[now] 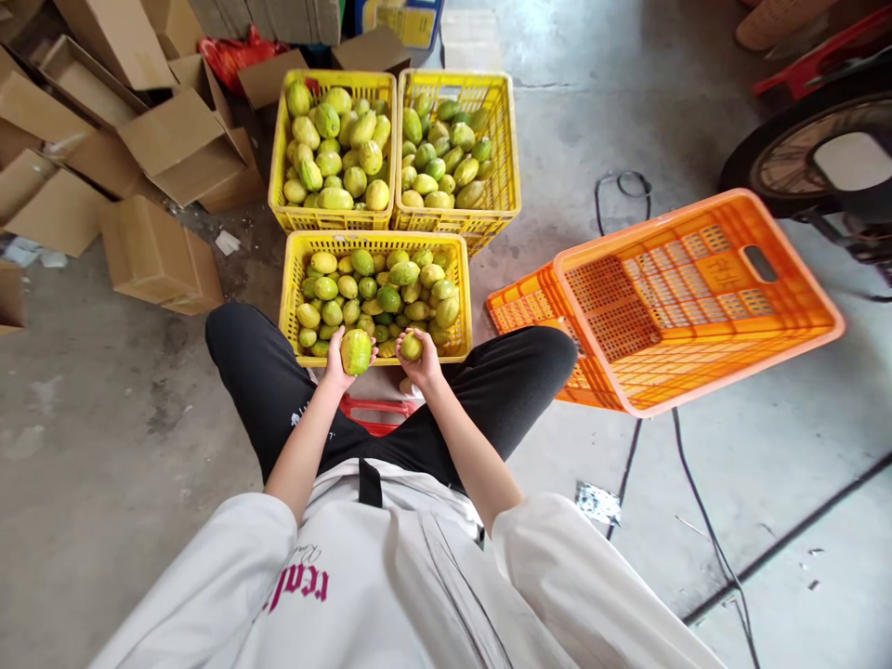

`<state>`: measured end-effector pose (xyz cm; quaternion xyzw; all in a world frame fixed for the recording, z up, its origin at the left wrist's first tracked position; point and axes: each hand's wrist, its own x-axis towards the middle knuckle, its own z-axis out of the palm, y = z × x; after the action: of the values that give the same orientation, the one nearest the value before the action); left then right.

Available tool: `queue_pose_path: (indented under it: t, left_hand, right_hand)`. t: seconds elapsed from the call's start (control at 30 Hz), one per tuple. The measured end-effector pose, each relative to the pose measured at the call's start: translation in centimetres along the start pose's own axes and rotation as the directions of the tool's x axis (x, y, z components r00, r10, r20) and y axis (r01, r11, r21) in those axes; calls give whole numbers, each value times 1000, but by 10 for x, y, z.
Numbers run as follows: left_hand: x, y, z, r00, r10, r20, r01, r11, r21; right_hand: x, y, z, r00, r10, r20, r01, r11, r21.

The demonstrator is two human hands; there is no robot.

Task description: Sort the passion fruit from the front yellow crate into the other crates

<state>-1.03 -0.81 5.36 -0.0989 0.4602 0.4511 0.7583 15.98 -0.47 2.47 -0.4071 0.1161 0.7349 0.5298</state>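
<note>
In my left hand (335,364) is a large yellow-green papaya-like fruit (356,352), its skin shiny and lightly ridged. My right hand (424,367) has its fingers curled around a smaller, rounder yellow-green fruit (411,347). The two hands are apart, side by side above the near rim of a yellow crate (374,240) between my knees. Many similar green and yellow fruits (362,262) fill that crate. Behind it stand a left yellow crate (334,220) heaped with larger fruits and a right yellow crate (498,149) with fruits mostly at its left.
An orange crate (717,325) lies tipped on its side at the right, showing no fruit inside. Cardboard boxes (157,251) pile up at the left. A red stool (380,418) shows between my legs. Black cables (703,520) cross the floor near a wheel (787,149).
</note>
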Motion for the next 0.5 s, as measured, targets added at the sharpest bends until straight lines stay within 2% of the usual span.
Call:
queue_pose_path:
  t: [0.13,0.27,0.4,0.5]
  left_hand:
    - [3,-1,1,997,63,-46,-65,998,-28]
    - [6,-2,1,991,59,-119,-64,997,-33]
    - [6,-3,0,996,66,-64,-67,998,-11]
    - [6,-3,-2,995,79,-55,-77,996,35]
  right_hand:
    - [1,-1,2,995,26,93,-28,999,21]
    - [-1,-1,4,989,60,137,-57,998,-23]
    - [-3,2,2,985,43,168,-26,995,-100]
    - [-2,4,-1,993,25,113,-11,993,-120]
